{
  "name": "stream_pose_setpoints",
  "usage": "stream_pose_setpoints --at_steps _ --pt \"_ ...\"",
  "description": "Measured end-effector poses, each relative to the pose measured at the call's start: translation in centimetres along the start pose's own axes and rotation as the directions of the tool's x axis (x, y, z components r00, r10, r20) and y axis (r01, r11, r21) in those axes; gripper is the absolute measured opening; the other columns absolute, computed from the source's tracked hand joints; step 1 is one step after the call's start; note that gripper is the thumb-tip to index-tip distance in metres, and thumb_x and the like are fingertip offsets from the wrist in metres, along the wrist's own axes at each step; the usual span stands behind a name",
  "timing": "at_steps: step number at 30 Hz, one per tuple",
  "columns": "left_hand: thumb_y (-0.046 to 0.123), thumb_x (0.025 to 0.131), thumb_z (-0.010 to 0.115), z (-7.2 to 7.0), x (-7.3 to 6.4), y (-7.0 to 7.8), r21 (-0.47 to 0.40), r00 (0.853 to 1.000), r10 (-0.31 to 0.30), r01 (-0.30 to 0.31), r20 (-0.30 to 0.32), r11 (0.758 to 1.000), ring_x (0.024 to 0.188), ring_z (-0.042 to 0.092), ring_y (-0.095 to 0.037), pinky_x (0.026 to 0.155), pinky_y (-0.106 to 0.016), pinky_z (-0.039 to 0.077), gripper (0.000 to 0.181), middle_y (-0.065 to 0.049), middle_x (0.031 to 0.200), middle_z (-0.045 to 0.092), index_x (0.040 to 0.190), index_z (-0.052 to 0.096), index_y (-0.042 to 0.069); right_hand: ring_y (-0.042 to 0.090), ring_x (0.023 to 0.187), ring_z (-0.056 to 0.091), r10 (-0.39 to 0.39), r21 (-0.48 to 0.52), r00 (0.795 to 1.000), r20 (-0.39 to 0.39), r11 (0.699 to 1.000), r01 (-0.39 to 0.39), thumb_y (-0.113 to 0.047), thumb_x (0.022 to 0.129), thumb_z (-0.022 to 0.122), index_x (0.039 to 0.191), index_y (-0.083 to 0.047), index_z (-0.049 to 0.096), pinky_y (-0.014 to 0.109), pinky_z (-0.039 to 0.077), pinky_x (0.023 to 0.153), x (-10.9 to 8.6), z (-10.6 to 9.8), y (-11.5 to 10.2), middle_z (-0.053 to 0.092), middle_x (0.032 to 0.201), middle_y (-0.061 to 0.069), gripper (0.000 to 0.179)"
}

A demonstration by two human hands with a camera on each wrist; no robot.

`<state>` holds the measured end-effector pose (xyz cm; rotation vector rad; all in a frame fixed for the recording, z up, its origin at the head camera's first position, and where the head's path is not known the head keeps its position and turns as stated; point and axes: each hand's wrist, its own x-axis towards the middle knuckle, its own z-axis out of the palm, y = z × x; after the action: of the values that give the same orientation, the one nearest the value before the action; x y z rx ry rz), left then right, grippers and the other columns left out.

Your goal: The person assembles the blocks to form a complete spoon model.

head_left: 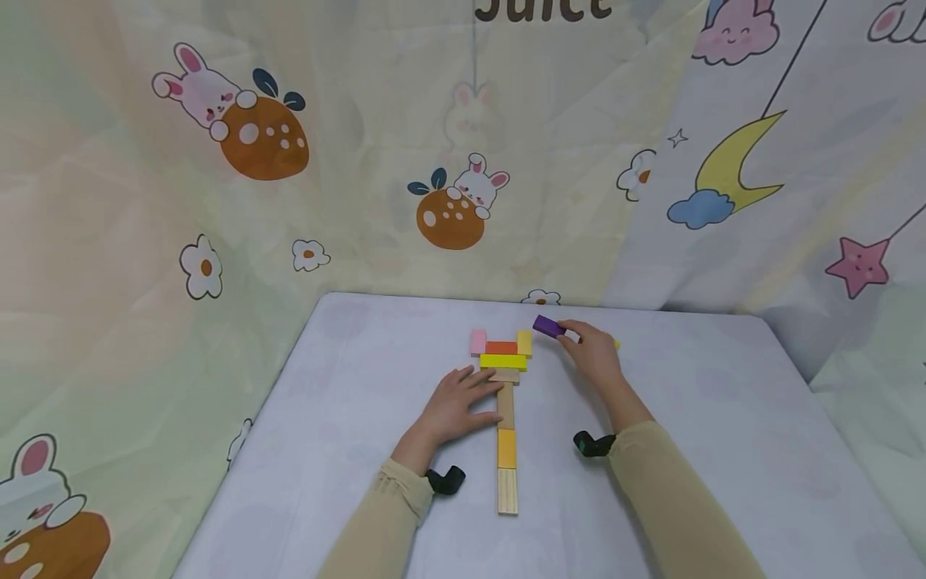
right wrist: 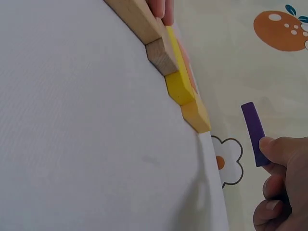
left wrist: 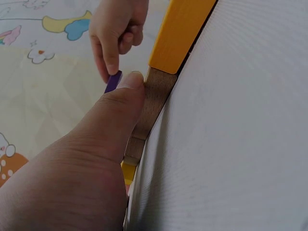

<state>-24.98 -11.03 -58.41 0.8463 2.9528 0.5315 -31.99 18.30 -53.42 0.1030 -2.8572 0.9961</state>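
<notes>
My right hand (head_left: 595, 351) pinches a purple block (head_left: 547, 326) by one end between thumb and fingers, raised beyond the far right of a row of blocks. My left hand (head_left: 457, 404) has its fingers spread, with the tips at a plain wooden block (head_left: 506, 406) in the row. Below that piece, an orange block (head_left: 506, 449) and a pale striped block (head_left: 508, 492) continue the line. Above it lie a short wooden block (head_left: 510, 375), a yellow bar (head_left: 504, 362) and a red block (head_left: 501, 347). Pink (head_left: 478, 342) and light yellow (head_left: 524, 343) blocks flank the red one.
The blocks lie on a white-covered table (head_left: 304, 450) whose far edge meets a patterned cloth backdrop (head_left: 362, 201). A small yellow piece (head_left: 617, 344) peeks out behind the right hand. Dark wrist mounts (head_left: 446, 481) stick out inward from both sleeves.
</notes>
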Motion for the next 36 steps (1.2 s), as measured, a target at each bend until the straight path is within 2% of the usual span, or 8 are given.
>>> stream_pose_setpoints --at_steps 10,15,19,26,31,36 --pt "0.070 0.090 0.051 -0.1 -0.1 0.0 0.003 1.000 0.003 -0.003 0.000 1.000 0.151 0.026 -0.027 0.124 -0.051 0.020 0.063 0.014 0.160 0.032 0.147 0.043 0.043 0.030 0.111 0.058 -0.009 0.022 0.994 0.107 1.000 0.006 -0.030 0.099 0.062 0.137 -0.023 0.060 0.048 0.053 0.097 1.4 1.2 -2.6 0.059 0.141 0.007 0.039" --pt "0.069 0.090 0.052 -0.2 -0.1 0.0 0.004 1.000 0.000 0.000 0.004 1.000 0.151 0.026 -0.027 0.124 -0.050 0.020 0.063 0.014 0.161 0.031 0.147 0.043 0.043 0.030 0.111 0.057 0.005 0.037 0.984 0.178 0.999 -0.012 -0.031 0.099 0.062 0.136 -0.026 0.061 0.047 0.053 0.098 2.2 2.0 -3.3 0.058 0.142 0.004 0.037" --pt "0.069 0.091 0.052 -0.2 0.0 0.0 0.012 1.000 0.005 -0.005 0.000 1.000 0.151 0.026 -0.026 0.125 -0.049 0.019 0.063 0.014 0.161 0.031 0.147 0.043 0.043 0.031 0.121 0.055 0.024 0.033 0.972 0.235 0.999 -0.032 -0.030 0.099 0.060 0.136 -0.027 0.061 0.050 0.049 0.105 2.7 2.7 -3.9 0.056 0.144 0.004 0.037" --pt "0.069 0.091 0.052 0.0 0.1 -0.2 0.011 1.000 0.009 -0.009 -0.007 1.000 0.150 0.027 -0.028 0.124 -0.051 0.021 0.062 0.014 0.160 0.033 0.147 0.043 0.043 0.031 0.124 0.054 0.041 0.011 0.963 0.268 0.999 -0.045 -0.028 0.100 0.058 0.136 -0.026 0.061 0.051 0.046 0.109 3.4 3.9 -4.2 0.056 0.144 0.005 0.035" --pt "0.071 0.090 0.050 0.0 0.1 -0.2 0.013 1.000 -0.003 0.003 0.007 1.000 0.151 0.026 -0.027 0.124 -0.051 0.019 0.063 0.015 0.161 0.031 0.147 0.042 0.045 0.032 0.126 0.053 0.048 0.034 0.954 0.295 0.998 -0.060 -0.027 0.101 0.057 0.136 -0.026 0.061 0.053 0.044 0.110 3.8 4.5 -4.3 0.056 0.145 0.005 0.035" --pt "0.072 0.089 0.049 0.1 0.1 -0.2 0.016 0.999 -0.017 0.017 0.027 1.000 0.152 0.023 -0.025 0.126 -0.049 0.017 0.064 0.016 0.161 0.029 0.148 0.040 0.046 0.033 0.135 0.048 0.037 0.043 0.947 0.320 0.998 -0.054 -0.027 0.101 0.057 0.136 -0.024 0.061 0.055 0.037 0.115 3.8 4.8 -4.5 0.055 0.146 0.006 0.035"
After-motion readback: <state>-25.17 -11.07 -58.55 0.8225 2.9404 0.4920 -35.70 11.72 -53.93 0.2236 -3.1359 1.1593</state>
